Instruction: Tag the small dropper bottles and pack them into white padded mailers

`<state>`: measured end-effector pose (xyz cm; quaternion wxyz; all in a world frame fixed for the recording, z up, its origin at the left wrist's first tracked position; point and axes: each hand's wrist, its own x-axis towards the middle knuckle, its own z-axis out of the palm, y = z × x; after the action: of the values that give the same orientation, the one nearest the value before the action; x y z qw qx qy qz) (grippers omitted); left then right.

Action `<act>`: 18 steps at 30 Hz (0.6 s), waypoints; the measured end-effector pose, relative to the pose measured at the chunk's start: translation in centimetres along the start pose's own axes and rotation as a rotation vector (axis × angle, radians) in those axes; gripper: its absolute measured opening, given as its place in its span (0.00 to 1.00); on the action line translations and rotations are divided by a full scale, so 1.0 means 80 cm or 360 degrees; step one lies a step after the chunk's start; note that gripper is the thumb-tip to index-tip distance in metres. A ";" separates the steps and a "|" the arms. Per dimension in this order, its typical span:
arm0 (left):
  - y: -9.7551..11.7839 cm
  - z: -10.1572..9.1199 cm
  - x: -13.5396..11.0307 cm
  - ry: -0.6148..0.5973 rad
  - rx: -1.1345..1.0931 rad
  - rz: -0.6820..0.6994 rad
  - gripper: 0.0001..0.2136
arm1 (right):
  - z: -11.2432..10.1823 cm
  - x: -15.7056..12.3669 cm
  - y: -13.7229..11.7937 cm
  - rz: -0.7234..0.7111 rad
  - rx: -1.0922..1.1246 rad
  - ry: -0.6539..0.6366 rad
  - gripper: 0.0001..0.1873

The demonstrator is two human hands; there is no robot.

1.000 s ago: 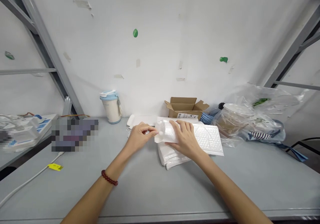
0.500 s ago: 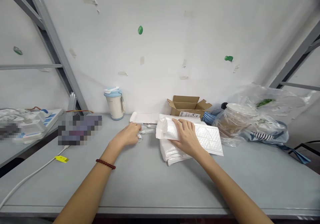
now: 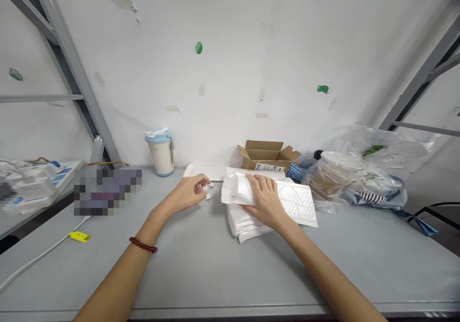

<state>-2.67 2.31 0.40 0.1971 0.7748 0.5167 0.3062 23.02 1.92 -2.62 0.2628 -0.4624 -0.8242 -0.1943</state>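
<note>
My right hand (image 3: pixel 265 201) lies on a white padded pouch (image 3: pixel 237 191), fingers curled over its top, holding it on a stack of white bubble mailers (image 3: pixel 294 202) on the grey table (image 3: pixel 215 264). My left hand (image 3: pixel 189 193) is closed around a small clear and white item (image 3: pixel 209 191) just left of the pouch. A red bead bracelet (image 3: pixel 143 245) is on my left wrist. A flat white tray (image 3: pixel 204 172) lies behind my left hand.
A pale blue-lidded cup (image 3: pixel 160 152) stands by the wall. An open cardboard box (image 3: pixel 268 156) sits behind the mailers. Clear plastic bags and a lidded tub (image 3: pixel 338 173) crowd the right. A white cable with a yellow tag (image 3: pixel 79 236) runs along the left.
My left hand left the pouch, reached to the small items beside the tray, and now holds one lifted close to the pouch. My right hand stayed on the pouch.
</note>
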 end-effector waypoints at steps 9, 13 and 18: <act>0.032 0.031 0.005 0.0218 -0.1037 -0.0123 0.12 | 0.000 0.000 -0.002 -0.0004 -0.0021 -0.0010 0.35; 0.029 0.044 0.007 0.0284 -0.0940 -0.0048 0.11 | -0.002 0.001 -0.003 0.0010 -0.0032 -0.0051 0.34; 0.038 0.045 0.002 0.0392 -0.0881 -0.0086 0.10 | -0.004 0.001 -0.005 -0.0015 -0.0027 -0.0039 0.34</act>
<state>1.92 1.31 -0.30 0.3448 0.6347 0.4540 0.5216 22.76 1.56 -2.35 0.2478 -0.4632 -0.8278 -0.1968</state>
